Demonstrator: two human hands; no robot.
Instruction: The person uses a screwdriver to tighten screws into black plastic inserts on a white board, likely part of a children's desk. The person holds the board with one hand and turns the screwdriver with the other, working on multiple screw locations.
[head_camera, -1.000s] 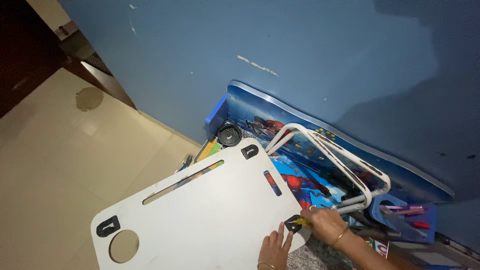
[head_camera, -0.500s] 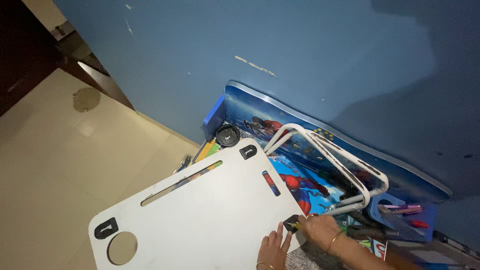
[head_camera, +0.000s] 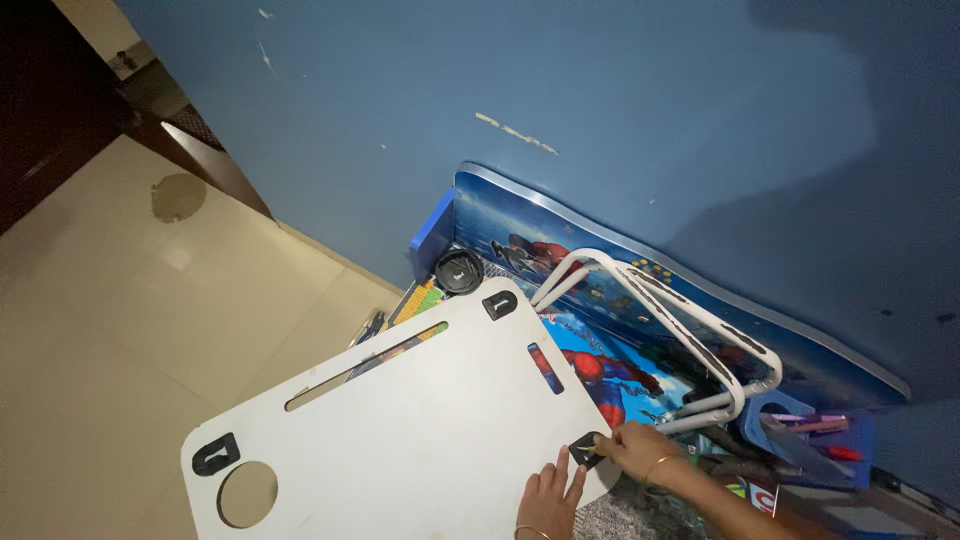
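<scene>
The right hand (head_camera: 630, 452) pinches a black clip (head_camera: 586, 450) at the near corner of a white lap desk (head_camera: 420, 420), fingers closed narrowly on it. The left hand (head_camera: 548, 497) lies flat and spread on the board just beside that corner. The lap desk tilts over the floor (head_camera: 130, 330), with a round hole (head_camera: 247, 494), a long slot (head_camera: 365, 365) and more black clips. Behind it a blue picture board (head_camera: 600, 240) with white tube legs (head_camera: 700, 330) leans against the blue wall (head_camera: 600, 120).
</scene>
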